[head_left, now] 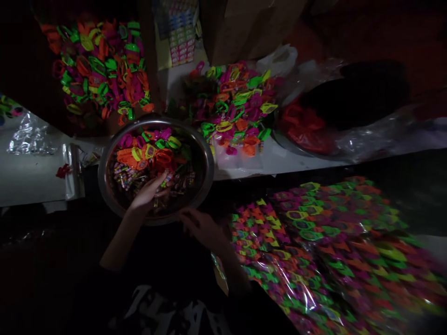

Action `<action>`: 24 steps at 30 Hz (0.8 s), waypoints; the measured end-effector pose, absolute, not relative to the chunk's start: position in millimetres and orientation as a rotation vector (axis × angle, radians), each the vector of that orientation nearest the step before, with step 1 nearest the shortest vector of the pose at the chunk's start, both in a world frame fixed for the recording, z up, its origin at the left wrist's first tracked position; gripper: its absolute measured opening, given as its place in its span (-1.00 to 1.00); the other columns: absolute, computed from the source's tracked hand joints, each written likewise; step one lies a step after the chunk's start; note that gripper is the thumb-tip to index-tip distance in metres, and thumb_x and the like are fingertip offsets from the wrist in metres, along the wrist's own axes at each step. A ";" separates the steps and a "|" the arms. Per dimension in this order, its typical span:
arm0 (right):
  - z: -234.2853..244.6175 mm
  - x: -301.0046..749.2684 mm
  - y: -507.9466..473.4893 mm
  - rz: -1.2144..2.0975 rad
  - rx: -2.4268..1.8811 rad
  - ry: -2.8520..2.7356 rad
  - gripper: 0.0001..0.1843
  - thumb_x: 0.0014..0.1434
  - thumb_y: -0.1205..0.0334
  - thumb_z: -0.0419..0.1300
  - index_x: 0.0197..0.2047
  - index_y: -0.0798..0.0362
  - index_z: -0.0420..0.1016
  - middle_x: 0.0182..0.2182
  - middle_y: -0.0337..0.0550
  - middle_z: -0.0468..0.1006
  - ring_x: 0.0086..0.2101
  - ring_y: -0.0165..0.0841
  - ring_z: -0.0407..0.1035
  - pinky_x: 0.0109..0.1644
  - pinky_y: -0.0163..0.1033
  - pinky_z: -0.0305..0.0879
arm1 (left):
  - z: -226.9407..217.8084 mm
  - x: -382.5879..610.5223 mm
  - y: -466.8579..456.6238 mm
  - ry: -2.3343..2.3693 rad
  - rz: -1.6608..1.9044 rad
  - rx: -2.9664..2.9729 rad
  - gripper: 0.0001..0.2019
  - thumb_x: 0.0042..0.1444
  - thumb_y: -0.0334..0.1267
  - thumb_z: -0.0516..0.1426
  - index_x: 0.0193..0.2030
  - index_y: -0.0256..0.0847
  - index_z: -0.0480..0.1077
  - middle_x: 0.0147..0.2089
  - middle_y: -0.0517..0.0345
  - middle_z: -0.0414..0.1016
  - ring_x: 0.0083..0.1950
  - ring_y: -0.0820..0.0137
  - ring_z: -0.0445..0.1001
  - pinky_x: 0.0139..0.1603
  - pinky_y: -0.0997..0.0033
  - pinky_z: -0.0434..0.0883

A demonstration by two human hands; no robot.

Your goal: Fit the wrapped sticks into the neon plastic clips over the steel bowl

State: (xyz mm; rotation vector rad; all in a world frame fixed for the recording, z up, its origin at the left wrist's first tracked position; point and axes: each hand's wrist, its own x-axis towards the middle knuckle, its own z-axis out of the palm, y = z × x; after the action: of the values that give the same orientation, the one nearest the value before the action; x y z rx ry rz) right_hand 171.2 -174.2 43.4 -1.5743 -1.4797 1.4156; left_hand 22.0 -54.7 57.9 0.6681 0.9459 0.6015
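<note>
A round metal bowl (208,173) holds bright plastic toy watches (150,151) at its far side and small wrapped candies (127,179) nearer to me. My left hand (148,191) reaches into the bowl, its thumb and fingers closed around a few candies with colourful wrappers. At the bowl's near right rim is my right hand (200,226), fingers bent together and pointing left. It is dark and slightly blurred, and what it holds, if anything, cannot be made out.
Loose toy watches lie in a pile (240,104) on the white table and in a box (104,70) behind left. Clear bags of watches (289,260) spread at lower right. A cardboard box (251,28), red plastic bag (303,125) and plastic roll (70,172) are around.
</note>
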 end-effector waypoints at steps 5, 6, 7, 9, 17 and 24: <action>42.9 121.6 -149.8 1.111 -1.485 -1.494 -0.80 0.20 0.21 0.08 -0.12 0.00 0.43 -0.18 -0.11 0.54 -0.16 -0.31 0.43 -0.04 -0.21 0.31 | 67.2 18.7 -62.1 0.812 0.708 0.696 -0.74 0.13 -0.08 0.12 -0.34 -0.27 0.31 -0.47 0.30 0.22 -0.68 0.73 -0.07 -0.67 0.69 0.00; 40.3 116.9 -148.2 1.138 -1.471 -1.490 -0.81 0.19 0.23 0.07 -0.13 0.00 0.43 -0.20 -0.13 0.55 -0.19 -0.32 0.44 -0.07 -0.22 0.32 | 67.3 16.3 -62.8 0.808 0.748 0.686 -0.74 0.12 -0.07 0.13 -0.32 -0.27 0.31 -0.47 0.31 0.21 -0.68 0.73 -0.07 -0.67 0.69 0.00; 37.8 114.5 -147.9 1.167 -1.463 -1.482 -0.81 0.19 0.23 0.08 -0.14 0.00 0.42 -0.22 -0.15 0.56 -0.22 -0.32 0.45 -0.11 -0.23 0.33 | 66.6 13.0 -63.3 0.818 0.785 0.675 -0.73 0.12 -0.06 0.13 -0.30 -0.26 0.32 -0.46 0.32 0.21 -0.67 0.72 -0.07 -0.67 0.68 0.00; 34.0 115.3 -149.4 1.264 -1.427 -1.470 -0.83 0.17 0.19 0.11 -0.16 0.00 0.42 -0.26 -0.18 0.56 -0.24 -0.33 0.46 -0.14 -0.25 0.35 | 63.0 4.6 -63.9 0.903 0.851 0.666 -0.72 0.12 -0.03 0.11 -0.24 -0.24 0.34 -0.45 0.30 0.23 -0.65 0.69 0.00 -0.63 0.66 0.06; 40.6 126.9 -130.6 1.257 -1.399 -1.121 -0.71 0.12 0.05 0.15 -0.12 -0.02 0.34 -0.43 -0.29 0.51 -0.50 -0.42 0.41 -0.44 -0.33 0.35 | 37.2 -6.0 -62.4 1.059 0.895 0.541 -0.72 0.15 -0.05 0.06 -0.40 -0.23 0.31 -0.54 0.26 0.26 -0.53 0.53 0.30 -0.51 0.56 0.31; 45.6 116.2 -124.3 1.156 -1.356 -1.171 -0.78 0.10 0.05 0.17 -0.27 0.00 0.31 -0.44 -0.27 0.49 -0.45 -0.41 0.43 -0.34 -0.31 0.38 | 25.4 -7.2 -54.2 1.037 0.874 0.226 -0.68 0.22 -0.17 0.01 -0.53 -0.25 0.20 -0.66 0.34 0.15 -0.68 0.62 0.16 -0.63 0.64 0.21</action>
State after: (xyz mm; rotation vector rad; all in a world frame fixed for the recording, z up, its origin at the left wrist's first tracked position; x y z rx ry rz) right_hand 116.2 -124.3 45.6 -1.3561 -1.1709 1.1559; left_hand -7.2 -54.2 25.4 0.2264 1.0372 0.8738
